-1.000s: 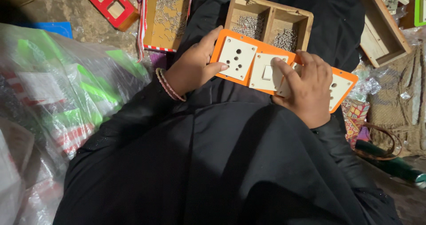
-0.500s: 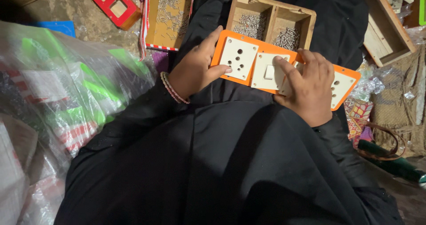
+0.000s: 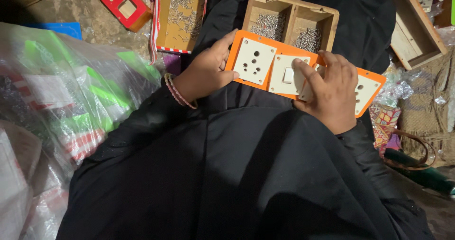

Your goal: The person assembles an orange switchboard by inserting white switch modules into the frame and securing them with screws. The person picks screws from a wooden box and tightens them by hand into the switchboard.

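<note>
— Where do we stand with the orange panel?

— We hold it across the lap, just in front of the wooden two-compartment box. The left hand grips the panel's left end, thumb on the cream socket plate, fingers curled under. The right hand lies over the panel's middle, fingers pressed together on a cream piece next to the switch plate; we cannot tell whether it pinches anything small.

— How much looks done?

— We judge it well along: the socket plate, the switch plate and another socket plate at the panel's right end already sit in their openings. The piece under the right hand seems the one in work — whether screws are in, we cannot see.

— What else lies around the panel?

— Both compartments of the box hold small metal screws. Left of the box sits a flat cardboard tray of more screws, and further left a red panel. An open wooden crate lies to the box's right. Clear plastic bags pile up left of the panel, crowding the left arm — nothing blocks the panel itself.
</note>
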